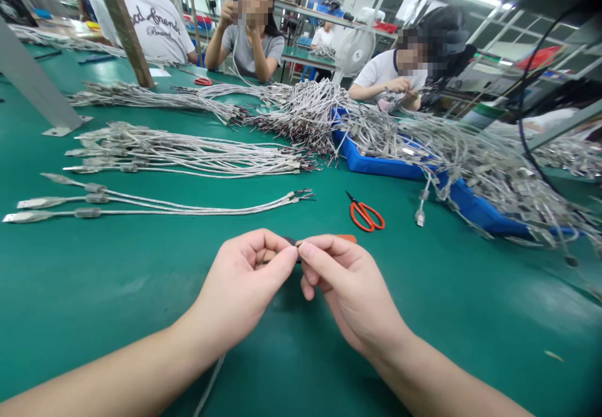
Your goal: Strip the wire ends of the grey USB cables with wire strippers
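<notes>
My left hand (254,273) and my right hand (341,273) meet in the middle, both closed, thumbs and forefingers pinched tip to tip. A pale braided cable (210,387) comes out from beneath my left forearm; its end at my fingertips is almost wholly hidden. Behind my right fingers shows an orange handle (347,239), apparently of a tool with a dark part lying on the table. Just beyond it lie orange-handled scissors (367,215). To the left, several USB cables (188,211) lie side by side, their stripped wire ends pointing right.
A larger bundle of cables (197,153) lies farther back on the green table (117,291). Blue trays (376,165) heaped with cables stand at the right. A metal post (47,84) rises at the left. Co-workers (256,44) sit across the table.
</notes>
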`<state>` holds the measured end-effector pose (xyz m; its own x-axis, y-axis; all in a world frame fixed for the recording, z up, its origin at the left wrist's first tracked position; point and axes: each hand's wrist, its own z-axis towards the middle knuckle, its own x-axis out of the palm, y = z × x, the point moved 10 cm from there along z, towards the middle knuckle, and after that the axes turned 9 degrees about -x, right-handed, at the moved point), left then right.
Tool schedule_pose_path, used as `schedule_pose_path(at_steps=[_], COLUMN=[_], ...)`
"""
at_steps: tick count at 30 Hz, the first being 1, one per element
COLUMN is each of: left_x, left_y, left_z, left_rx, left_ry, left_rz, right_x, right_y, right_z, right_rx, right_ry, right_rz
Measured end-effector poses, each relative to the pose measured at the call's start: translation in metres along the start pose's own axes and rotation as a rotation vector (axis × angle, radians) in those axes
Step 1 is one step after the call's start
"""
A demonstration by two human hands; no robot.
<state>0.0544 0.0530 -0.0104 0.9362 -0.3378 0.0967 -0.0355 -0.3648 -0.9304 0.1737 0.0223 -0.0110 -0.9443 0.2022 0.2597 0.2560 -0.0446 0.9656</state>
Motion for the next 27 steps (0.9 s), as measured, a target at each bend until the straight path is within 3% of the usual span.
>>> schedule_pose_path(at_steps=[8, 17, 27], left_x=[0.005, -0.005, 0.005], left_y=[-0.003, 0.002, 0.001], left_z=[0.0, 0.004, 0.0], left_rx=[0.018, -0.051, 0.005], left_ry=[0.024, -0.009, 0.069], left_rz=[0.042, -0.017, 0.106], right_x=[-0.001, 0.009, 0.0], right_y=[-0.001, -0.009, -0.002], right_z=[0.001, -0.001, 0.003], right_rx=[-0.005, 0.119, 0.021], right_ry=[0.001, 0.054, 0.026], right_rz=[0.004, 0.265, 0.002])
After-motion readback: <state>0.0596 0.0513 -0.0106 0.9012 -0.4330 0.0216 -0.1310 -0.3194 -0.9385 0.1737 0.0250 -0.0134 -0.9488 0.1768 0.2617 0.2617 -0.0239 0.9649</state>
